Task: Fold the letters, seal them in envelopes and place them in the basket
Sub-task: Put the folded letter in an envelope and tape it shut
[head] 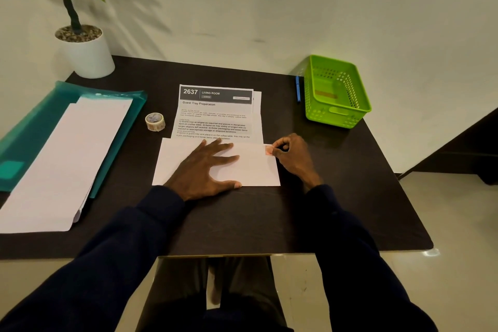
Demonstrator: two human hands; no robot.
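A white envelope [250,170] lies flat on the dark table [336,197] in front of me. My left hand [204,170] rests spread on it, fingers straight, pressing it down. My right hand [292,155] has curled fingers at the envelope's right end, pinching or pressing a small orange piece of tape [268,150] there. Printed letters [215,116] lie just behind the envelope, partly covered by it. The green basket [336,113] stands at the table's back right; something orange shows inside it.
A patterned tape roll [155,121] sits left of the letters. White envelopes [64,159] lie on a teal folder [32,127] at the left. A blue pen [297,87] lies beside the basket. A potted plant [86,54] stands at the back left corner.
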